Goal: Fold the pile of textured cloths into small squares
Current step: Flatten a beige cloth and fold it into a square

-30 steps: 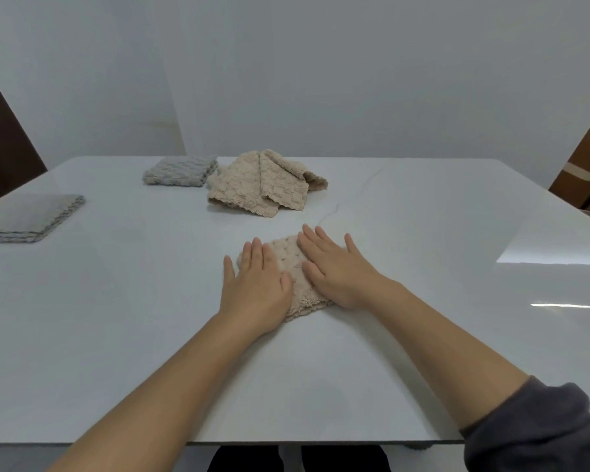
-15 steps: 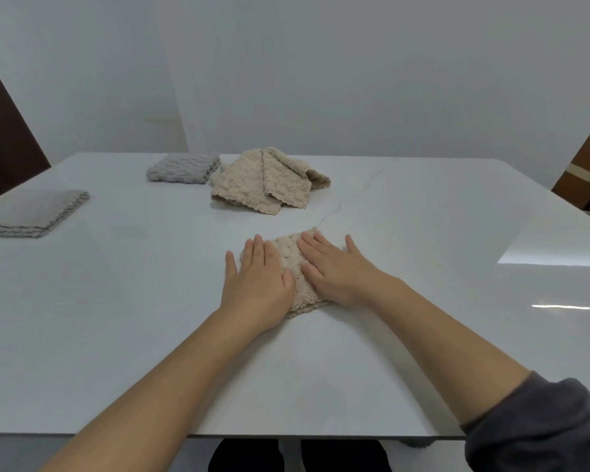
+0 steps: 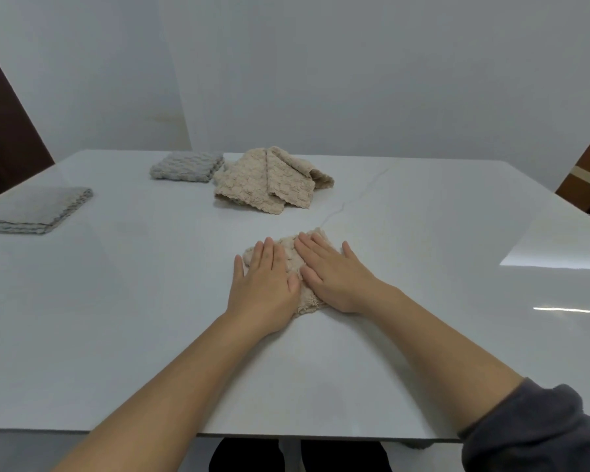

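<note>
Near the table [image 3: 423,335] middle, left hand [image 3: 264,286] and right hand [image 3: 334,277] lie flat, fingers straight, pressing the folded beige cloth [image 3: 295,257]; I'd say it's finished, so next fetch one from the pile [image 3: 269,180] behind

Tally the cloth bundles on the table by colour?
Beige: 2, near folded cloth and loose heap behind it (layers uncountable).
Grey: 2, small folded square and flat stack far left.
Total: 4.
</note>
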`<state>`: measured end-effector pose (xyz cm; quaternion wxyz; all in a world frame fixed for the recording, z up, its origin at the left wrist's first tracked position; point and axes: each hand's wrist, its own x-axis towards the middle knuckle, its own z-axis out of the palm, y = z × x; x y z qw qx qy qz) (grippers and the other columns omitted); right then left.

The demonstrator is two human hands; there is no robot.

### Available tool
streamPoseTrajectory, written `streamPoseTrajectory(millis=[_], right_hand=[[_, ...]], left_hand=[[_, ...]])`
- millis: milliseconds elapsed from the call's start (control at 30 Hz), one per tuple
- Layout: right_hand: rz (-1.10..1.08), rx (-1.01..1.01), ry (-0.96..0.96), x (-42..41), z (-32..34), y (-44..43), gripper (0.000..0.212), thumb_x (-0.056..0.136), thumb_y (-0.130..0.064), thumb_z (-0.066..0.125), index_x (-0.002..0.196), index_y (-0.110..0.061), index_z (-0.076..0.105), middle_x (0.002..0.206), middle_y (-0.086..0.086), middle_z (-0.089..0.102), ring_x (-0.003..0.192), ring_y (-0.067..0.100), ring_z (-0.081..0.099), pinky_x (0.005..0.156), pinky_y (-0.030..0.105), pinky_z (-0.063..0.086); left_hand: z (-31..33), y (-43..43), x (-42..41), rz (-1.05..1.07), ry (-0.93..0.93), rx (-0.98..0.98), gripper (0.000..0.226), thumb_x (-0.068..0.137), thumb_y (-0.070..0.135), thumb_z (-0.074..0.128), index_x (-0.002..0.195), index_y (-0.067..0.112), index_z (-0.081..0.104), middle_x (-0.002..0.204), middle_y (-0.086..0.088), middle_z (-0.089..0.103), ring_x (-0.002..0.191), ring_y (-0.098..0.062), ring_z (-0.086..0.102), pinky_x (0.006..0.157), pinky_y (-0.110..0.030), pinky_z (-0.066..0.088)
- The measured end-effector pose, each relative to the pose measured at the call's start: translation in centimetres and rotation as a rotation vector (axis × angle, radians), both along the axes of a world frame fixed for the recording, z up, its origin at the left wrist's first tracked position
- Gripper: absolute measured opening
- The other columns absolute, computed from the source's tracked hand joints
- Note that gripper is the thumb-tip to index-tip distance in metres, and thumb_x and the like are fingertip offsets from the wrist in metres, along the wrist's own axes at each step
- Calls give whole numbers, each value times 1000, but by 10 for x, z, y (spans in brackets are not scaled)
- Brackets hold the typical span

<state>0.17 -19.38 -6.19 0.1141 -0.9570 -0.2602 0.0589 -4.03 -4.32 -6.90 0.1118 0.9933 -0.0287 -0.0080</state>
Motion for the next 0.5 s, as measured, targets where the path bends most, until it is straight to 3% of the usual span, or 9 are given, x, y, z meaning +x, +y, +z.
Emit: streamPoseTrajectory(millis=[100,200,300,367,433,500], right_hand=[[-74,187,91,0,6,-6,54,105,-36,23,157,-26,8,164,-6,-2,150,12,-5,120,49,-3],[-155,311,108,-1,10,-12,56,105,-35,28,156,-28,8,164,-4,5,150,13,2,121,48,1],[-139,270,82,-4,8,-10,58,104,-34,31,156,-28,6,164,-3,7,150,12,6,120,50,0],[-132,264,67,-6,6,-8,59,103,-33,31,156,-29,5,164,-2,6,150,13,7,120,52,0],[-132,267,57,-7,5,-8,60,103,-33,31,156,-29,4,164,-2,5,150,13,7,120,51,0],[-133,280,60,-7,4,-8,61,103,-32,33,156,-28,3,164,-2,5,150,11,4,120,50,0]], left_hand=[[7,11,-2,82,-91,-214,61,101,37,31,152,8,15,162,-11,6,148,-24,11,119,-42,15],[19,27,1,310,-147,-713,65,94,27,50,151,12,23,147,-12,40,132,-28,43,109,-44,37],[29,39,11,535,57,-1292,64,91,13,54,147,0,26,114,-13,58,85,-27,66,69,-38,60],[33,44,17,563,178,-1332,43,90,11,57,128,-8,47,101,-14,60,67,-22,62,51,-28,55],[38,45,22,568,243,-1258,17,90,13,61,100,0,56,85,-12,57,61,-18,53,48,-26,47],[42,41,26,550,272,-1177,12,89,14,64,87,7,54,75,-7,52,59,-16,47,51,-26,41]])
